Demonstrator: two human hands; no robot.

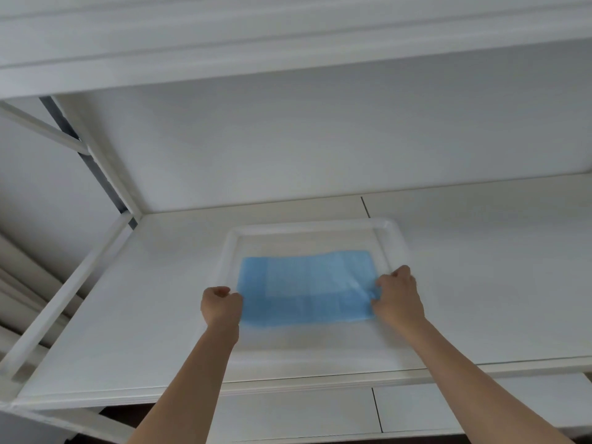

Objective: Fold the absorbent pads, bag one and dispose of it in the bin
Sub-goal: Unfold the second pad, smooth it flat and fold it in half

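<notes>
Pinching blue pad (pixel 304 288) | left hand (pixel 221 307) left edge | right hand (pixel 397 294) right edge

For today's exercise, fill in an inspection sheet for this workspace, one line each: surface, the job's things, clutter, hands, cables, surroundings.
Surface: white shelf board carrying a white tray.
Job's things: one blue absorbent pad lies in the tray, creased into panels; no bag or bin in view.
Clutter: nothing seen.
Hands: left hand is curled at the pad's left edge; right hand pinches the pad's right edge, which is bunched up there.
Cables: nothing seen.
Surroundings: white back panel behind the shelf, another shelf overhead, white frame posts on the left.
</notes>
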